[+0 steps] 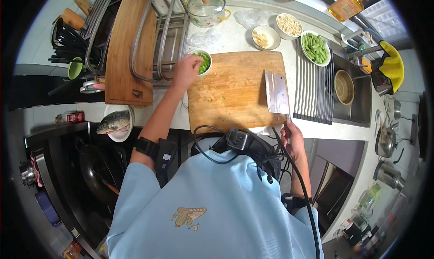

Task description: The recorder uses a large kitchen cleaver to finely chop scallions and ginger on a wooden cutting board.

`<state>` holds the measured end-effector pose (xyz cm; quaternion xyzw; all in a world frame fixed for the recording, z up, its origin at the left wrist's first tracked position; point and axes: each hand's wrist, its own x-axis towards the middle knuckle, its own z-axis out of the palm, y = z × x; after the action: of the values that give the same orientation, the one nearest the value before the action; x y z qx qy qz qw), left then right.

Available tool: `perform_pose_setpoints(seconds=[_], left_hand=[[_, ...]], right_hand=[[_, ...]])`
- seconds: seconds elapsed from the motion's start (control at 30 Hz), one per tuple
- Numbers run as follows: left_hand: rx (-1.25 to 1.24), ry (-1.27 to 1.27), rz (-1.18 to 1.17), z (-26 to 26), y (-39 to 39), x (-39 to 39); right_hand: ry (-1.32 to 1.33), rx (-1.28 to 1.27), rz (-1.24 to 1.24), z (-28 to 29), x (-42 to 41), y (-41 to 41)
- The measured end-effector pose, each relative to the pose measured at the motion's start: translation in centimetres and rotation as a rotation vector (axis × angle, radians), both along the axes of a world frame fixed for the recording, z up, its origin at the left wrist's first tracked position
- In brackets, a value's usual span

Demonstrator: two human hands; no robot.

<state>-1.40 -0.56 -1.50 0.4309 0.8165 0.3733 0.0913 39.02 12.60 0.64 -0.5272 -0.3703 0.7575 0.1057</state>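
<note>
My right hand (293, 137) grips the wooden handle of a cleaver (277, 92), whose broad steel blade lies over the right side of a wooden cutting board (237, 89). At the board's upper left corner, my left hand (187, 69) is over the rim of a white bowl of chopped greens (204, 63), fingertips bent together; whether anything is pinched between them cannot be told. A few green bits are scattered on the board. Beyond the board stand a bowl of pale sliced pieces (261, 39), a bowl of pale strips (289, 26) and a dish of green pods (316, 47).
Left of the board are a metal rack (162, 39) and an upright wooden board (127, 55). A fish on a white plate (126, 135) lies near the stove with its wok (98, 171). A roll-up drying rack (312, 89) borders the sink (359, 99). A lidded glass pot (206, 11) stands behind.
</note>
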Motion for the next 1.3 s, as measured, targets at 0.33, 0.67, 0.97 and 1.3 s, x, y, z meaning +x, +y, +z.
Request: perform_pose_setpoints(seconds=[0.33, 0.67, 0.97, 1.3], left_hand=[[0.027, 0.152, -0.084, -0.2, 0.2, -0.7], [-0.101, 0.389, -0.125, 0.2, 0.2, -1.2], [-0.181, 0.445, -0.105, -0.5, -0.7, -1.7], [-0.019, 0.415, -0.155, 0.7, -1.8, 2.9]], right_hand=[[-0.028, -0.006, -0.014, 0.3, 0.5, -0.3], [-0.036, 0.044, -0.074, 1.1, 1.5, -1.3], [-0.023, 0.08, -0.185, 1.5, 3.6, -0.7], [0.007, 0.072, -0.199, 1.4, 5.0, -0.2]])
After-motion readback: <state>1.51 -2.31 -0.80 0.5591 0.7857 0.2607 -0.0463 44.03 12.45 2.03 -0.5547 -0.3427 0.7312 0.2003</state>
